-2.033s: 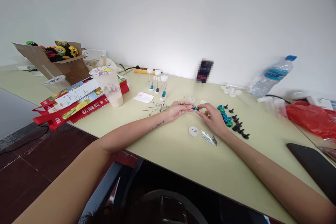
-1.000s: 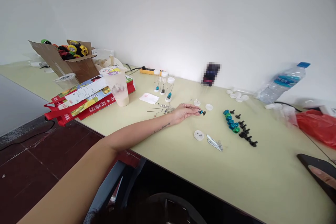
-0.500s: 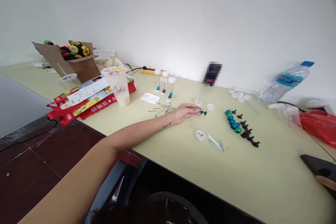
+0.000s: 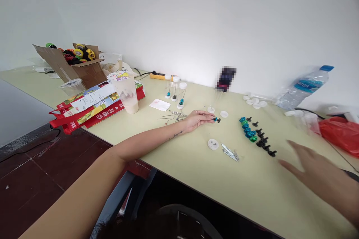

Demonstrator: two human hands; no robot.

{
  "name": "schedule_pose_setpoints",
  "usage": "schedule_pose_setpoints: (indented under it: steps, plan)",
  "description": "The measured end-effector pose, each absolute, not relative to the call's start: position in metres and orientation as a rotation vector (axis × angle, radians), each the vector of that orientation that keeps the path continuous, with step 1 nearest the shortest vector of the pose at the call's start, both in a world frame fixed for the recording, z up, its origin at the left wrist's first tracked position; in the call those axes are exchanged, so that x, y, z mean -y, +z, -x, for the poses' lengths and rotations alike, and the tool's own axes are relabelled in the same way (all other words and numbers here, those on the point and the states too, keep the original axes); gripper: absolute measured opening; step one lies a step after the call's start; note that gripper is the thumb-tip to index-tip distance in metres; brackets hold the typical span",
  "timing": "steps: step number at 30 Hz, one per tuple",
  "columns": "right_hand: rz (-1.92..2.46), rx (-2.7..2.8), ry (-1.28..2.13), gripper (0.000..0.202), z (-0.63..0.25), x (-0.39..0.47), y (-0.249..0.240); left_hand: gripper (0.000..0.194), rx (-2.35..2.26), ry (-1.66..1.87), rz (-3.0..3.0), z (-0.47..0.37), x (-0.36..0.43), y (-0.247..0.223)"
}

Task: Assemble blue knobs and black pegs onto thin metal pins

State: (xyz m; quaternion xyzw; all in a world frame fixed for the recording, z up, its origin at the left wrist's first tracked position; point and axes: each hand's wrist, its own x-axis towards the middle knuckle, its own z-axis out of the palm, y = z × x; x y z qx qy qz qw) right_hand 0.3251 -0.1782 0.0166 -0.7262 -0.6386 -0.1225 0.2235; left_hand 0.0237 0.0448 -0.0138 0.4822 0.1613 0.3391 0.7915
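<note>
My left hand [image 4: 196, 120] rests on the table, its fingers pinching a small part with a blue piece and a black disc end [image 4: 219, 120]. Over the right of the table is my right hand [image 4: 314, 173], smeared by motion, thumb and fingers apart and nothing seen in it. To its left lie a row of black stemmed discs [image 4: 262, 143] and a row of blue and green metallic pieces [image 4: 248, 130]. Nearer the front are a white lid holding tiny pieces [image 4: 213, 144] and several bent metal rods [image 4: 230, 152]. Thin metal rods [image 4: 171, 116] lie beside my left wrist.
Three clear tubes [image 4: 175, 89] stand near the wall. A drink cup [image 4: 127, 93], a red printed bag [image 4: 98, 106] and a cardboard box of toys [image 4: 81, 65] occupy the left. A water bottle [image 4: 307, 86] and red plastic bag [image 4: 340, 134] are at the right.
My right hand has come away from the dark phone at the right edge and moved left over the table. My left hand stays in place with the small part.
</note>
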Motion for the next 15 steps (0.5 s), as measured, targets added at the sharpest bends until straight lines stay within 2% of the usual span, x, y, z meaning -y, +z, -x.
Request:
schedule_pose_setpoints:
  steps: [4,7,9,15]
  plan:
    - [1.961,2.123,-0.222,0.043,-0.244,0.127,0.019,0.024,-0.353,0.732,-1.034,-0.023,-0.043,-0.013]
    - [1.8,2.105,-0.416,0.037,-0.206,0.099,0.035,0.024,-0.341,0.736,-1.032,-0.023,-0.042,-0.013]
    - [1.757,2.035,-0.431,0.033,-0.199,0.082,0.041,0.024,-0.334,0.735,-1.033,-0.023,-0.043,-0.014]
    - [1.542,1.913,0.007,0.026,-0.204,0.056,0.02,0.025,-0.297,0.739,-1.037,-0.024,-0.046,-0.017]
